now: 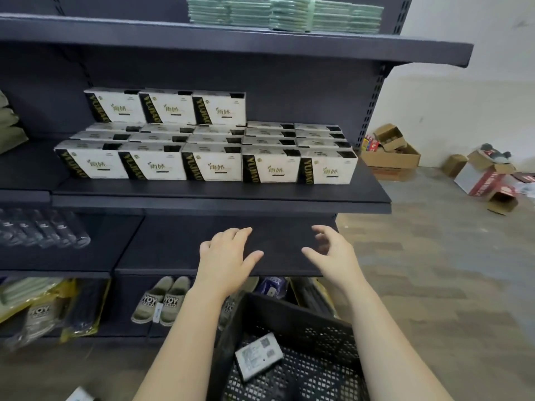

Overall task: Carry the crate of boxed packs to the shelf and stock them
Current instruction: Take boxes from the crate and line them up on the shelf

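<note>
Crate (292, 316), black and latticed, stands nearest at six o'clock, with one boxed pack (258, 355) lying flat on its floor. Just beyond it, the left hand (225, 259) and right hand (333, 256) reach out over a dark lower board (173, 247), fingers loosely spread and holding nothing. Farther off, toward twelve o'clock, white packs (208, 166) stand in rows on the shelf (220, 195), with three more stacked on top at the back left. Cardboard boxes (390, 157) litter the floor at two o'clock.

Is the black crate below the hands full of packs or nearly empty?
Nearly empty: the crate shows one boxed pack lying on its mesh floor; its near end is cut off.
</note>
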`<state>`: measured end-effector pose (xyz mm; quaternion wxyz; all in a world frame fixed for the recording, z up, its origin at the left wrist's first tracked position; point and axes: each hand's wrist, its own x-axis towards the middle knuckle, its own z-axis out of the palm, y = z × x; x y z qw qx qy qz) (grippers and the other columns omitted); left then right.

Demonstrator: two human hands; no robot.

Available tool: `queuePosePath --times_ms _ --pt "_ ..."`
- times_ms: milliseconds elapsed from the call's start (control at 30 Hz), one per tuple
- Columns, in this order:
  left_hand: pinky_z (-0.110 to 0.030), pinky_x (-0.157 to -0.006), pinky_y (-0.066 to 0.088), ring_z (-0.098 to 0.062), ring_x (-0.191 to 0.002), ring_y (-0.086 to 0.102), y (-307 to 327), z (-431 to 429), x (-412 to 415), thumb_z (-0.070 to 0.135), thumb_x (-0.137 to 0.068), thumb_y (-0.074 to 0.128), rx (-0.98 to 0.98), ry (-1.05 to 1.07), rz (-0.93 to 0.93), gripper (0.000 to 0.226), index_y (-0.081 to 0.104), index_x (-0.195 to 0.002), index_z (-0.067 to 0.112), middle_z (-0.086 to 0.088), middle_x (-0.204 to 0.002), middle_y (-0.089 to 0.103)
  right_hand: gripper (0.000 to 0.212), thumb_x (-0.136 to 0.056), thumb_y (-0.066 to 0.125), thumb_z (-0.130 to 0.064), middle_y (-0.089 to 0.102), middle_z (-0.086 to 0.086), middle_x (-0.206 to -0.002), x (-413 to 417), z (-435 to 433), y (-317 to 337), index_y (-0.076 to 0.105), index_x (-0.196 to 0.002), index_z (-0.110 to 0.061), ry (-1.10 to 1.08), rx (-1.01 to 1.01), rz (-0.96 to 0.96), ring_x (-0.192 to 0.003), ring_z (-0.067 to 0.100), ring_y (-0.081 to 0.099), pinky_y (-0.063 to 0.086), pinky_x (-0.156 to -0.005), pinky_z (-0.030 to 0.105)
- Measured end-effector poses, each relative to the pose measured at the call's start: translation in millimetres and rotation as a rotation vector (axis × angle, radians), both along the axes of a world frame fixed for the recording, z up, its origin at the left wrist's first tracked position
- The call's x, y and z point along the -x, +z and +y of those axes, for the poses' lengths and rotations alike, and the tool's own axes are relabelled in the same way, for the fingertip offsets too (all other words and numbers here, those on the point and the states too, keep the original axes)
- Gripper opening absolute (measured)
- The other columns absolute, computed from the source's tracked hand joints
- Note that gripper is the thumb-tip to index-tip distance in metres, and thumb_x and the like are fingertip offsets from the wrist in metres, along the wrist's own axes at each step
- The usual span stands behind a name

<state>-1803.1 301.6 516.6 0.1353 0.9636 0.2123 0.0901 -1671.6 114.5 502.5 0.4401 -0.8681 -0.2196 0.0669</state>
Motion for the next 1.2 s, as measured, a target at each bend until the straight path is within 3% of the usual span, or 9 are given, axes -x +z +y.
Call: queuePosePath --times_ms 233,400,500,800,1200 --pt "-0.042 -0.106 0.030 -0.018 -0.138 0.034 -31.2 -28.1 28.7 0.056 -0.097 0.040 0.017 0.099 0.090 0.060 0.031 -0.149 0.029 0.006 -0.151 0.036 0.052 -0.086 0.072 -0.026 0.054 -0.005 -0.122 14.0 -20.4 -30.8 0.052 -0.134 -0.026 0.074 0.092 0.114 -0.107 0.014 0.055 0.043 -0.087 0.027" --pt "-0.044 -0.105 0.033 -0.018 -0.137 0.036 -51.2 -37.6 46.7 0.056 -0.096 0.042 0.057 0.143 0.144 0.060 0.032 -0.149 0.028 0.004 -0.150 0.037 0.057 -0.083 0.075 -0.026 0.056 0.001 -0.129 23.8 -22.6 -53.0 0.053 -0.136 -0.023 0.126 0.190 0.188 -0.114 0.018 0.058 0.048 -0.096 0.033" --pt "-0.044 -0.107 0.032 -0.018 -0.138 0.035 -56.4 -36.1 53.5 0.056 -0.096 0.041 0.064 0.160 0.173 0.060 0.031 -0.149 0.028 0.004 -0.151 0.035 0.058 -0.081 0.076 -0.026 0.058 0.001 -0.121 26.5 -19.1 -62.3 0.054 -0.134 -0.020 0.137 0.232 0.195 -0.112 0.019 0.057 0.045 -0.094 0.031" --pt "-0.046 -0.107 0.030 -0.018 -0.137 0.035 -73.4 -5.5 66.8 0.055 -0.096 0.042 0.127 0.184 0.235 0.062 0.028 -0.150 0.028 0.005 -0.150 0.036 0.062 -0.083 0.074 -0.026 0.056 0.006 -0.134 41.9 10.8 -88.3 0.050 -0.139 -0.018 0.153 0.365 0.251 -0.121 0.023 0.054 0.043 -0.097 0.031" --pt "-0.048 -0.112 0.023 -0.020 -0.140 0.031 -95.1 16.8 63.6 0.054 -0.097 0.042 0.154 0.164 0.316 0.061 0.027 -0.151 0.029 0.001 -0.154 0.031 0.065 -0.080 0.077 -0.017 0.057 0.004 -0.133 50.2 22.0 -113.4 0.051 -0.140 -0.018 0.127 0.403 0.356 -0.120 0.023 0.056 0.044 -0.100 0.033"
